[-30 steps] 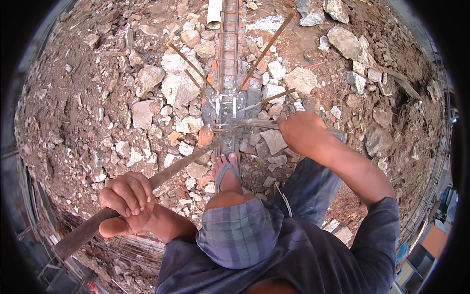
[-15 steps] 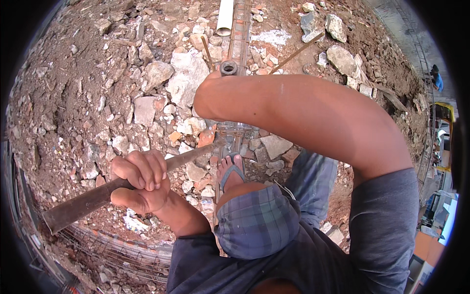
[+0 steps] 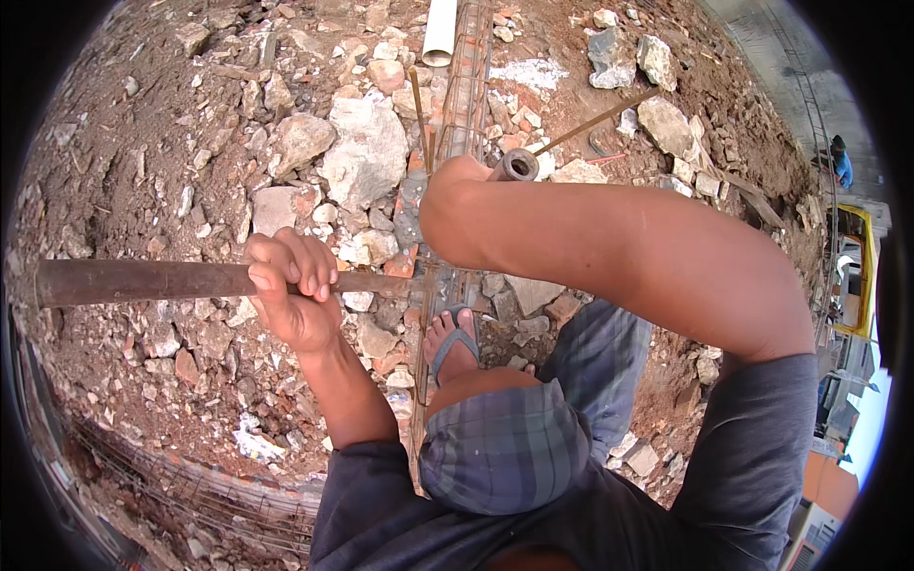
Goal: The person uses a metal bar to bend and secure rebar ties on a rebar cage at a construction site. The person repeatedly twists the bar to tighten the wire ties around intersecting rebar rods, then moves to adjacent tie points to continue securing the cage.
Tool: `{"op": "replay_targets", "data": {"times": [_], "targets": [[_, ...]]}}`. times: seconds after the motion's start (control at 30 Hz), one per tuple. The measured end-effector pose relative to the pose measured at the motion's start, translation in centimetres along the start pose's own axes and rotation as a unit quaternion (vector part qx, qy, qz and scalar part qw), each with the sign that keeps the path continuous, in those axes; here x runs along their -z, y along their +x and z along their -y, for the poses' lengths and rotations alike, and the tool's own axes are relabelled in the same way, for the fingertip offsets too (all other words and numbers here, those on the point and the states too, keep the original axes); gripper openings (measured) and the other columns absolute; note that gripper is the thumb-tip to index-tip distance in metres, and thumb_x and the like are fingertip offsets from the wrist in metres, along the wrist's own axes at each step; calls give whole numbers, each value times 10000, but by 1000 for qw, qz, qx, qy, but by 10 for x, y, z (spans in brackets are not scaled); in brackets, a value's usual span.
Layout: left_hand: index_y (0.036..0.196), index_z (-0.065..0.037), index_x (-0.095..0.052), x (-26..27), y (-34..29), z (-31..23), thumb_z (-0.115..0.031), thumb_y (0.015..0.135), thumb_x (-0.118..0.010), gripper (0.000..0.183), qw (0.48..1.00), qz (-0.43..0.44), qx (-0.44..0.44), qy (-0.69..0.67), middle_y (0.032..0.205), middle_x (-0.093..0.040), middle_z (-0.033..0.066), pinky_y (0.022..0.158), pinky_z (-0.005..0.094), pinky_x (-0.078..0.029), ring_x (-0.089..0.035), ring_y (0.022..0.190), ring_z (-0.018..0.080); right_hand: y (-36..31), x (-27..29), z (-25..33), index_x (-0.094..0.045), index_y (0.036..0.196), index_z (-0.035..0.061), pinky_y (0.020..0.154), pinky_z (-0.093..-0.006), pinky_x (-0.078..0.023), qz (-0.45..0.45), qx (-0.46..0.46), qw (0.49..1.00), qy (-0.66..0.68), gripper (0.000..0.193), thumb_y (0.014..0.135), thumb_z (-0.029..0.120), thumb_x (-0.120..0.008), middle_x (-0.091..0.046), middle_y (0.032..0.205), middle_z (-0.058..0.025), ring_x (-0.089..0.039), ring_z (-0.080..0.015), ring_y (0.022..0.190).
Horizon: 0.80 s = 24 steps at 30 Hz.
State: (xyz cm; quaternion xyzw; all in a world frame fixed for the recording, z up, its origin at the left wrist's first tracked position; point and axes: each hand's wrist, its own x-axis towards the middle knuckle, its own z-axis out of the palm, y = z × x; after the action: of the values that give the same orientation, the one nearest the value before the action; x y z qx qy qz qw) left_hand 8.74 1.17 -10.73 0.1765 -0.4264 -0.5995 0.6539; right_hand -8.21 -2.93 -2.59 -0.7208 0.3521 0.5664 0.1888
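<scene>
My left hand [image 3: 295, 285] is closed around a long brown metal pipe [image 3: 148, 283]. The pipe lies almost level across the left side, its wide end far left and its narrow end at the steel rebar frame [image 3: 440, 284]. My right arm [image 3: 609, 228] reaches across from the right. Its bent end is over the rebar frame, and the fingers of my right hand are hidden. Just beyond that arm, the round hollow end of another pipe [image 3: 517, 166] sticks out; whether my right hand holds it, I cannot tell.
Broken concrete, stones and brick pieces [image 3: 367, 152] cover the soil. A white plastic pipe [image 3: 439, 33] lies at the far end. Thin rusty rods [image 3: 595, 122] rise near the rebar. My sandalled foot [image 3: 452, 347] stands beside the rebar frame. A person in blue [image 3: 842, 164] is at far right.
My left hand has moved forward, swinging the long pipe from a slant to nearly level. My right arm and the hollow pipe end beside it have shifted right and slightly nearer.
</scene>
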Motion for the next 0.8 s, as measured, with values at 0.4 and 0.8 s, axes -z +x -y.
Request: {"op": "replay_targets", "data": {"times": [0.4, 0.8], "targets": [[831, -130, -430, 54, 38, 61, -391, 1059, -607, 389, 966, -203, 159, 15, 651, -380, -31, 524, 266, -349, -367, 535, 85, -105, -53, 3, -774, 843, 55, 643, -416, -565, -224, -27, 972, 71, 135, 793, 166, -717, -734, 823, -107, -734, -267, 825], [806, -165, -457, 40, 88, 103, -404, 996, -703, 392, 938, -247, 231, 79, 615, -324, -69, 455, 254, -229, -270, 483, 64, -49, -132, -67, -612, 695, -2, 604, -310, -465, -350, 377, 519, 683, 395, 967, 280, -660, -621, 662, -62, -633, -140, 653]]}}
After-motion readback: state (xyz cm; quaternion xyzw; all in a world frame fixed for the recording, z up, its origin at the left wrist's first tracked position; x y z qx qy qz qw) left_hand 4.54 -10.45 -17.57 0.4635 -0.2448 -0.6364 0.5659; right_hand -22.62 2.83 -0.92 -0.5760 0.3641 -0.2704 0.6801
